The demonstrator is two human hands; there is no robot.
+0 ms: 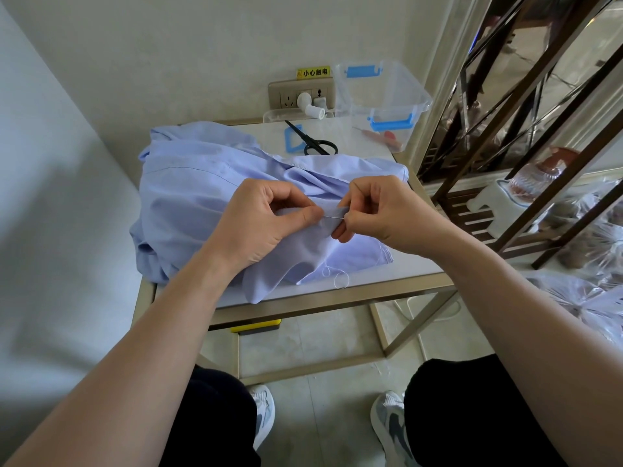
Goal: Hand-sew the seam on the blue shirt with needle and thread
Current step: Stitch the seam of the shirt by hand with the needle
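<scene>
— On the small table [414, 267], head view: we hold the blue shirt [188, 197], our left hand [266, 220] pinching a fold and our right hand [381, 210] pinching the needle [334, 216] laid across it.
— How far along are we?
— Mid-stitch, we judge. Loose thread [340, 279] loops at the hem; finished stitches are too small to tell. Behind lie the scissors [317, 143], so we still have knotting and cutting to do.

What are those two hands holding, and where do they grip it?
The left hand pinches a fold of the blue shirt between thumb and fingers. The right hand pinches the needle by the end nearest it, beside that fold.
</scene>
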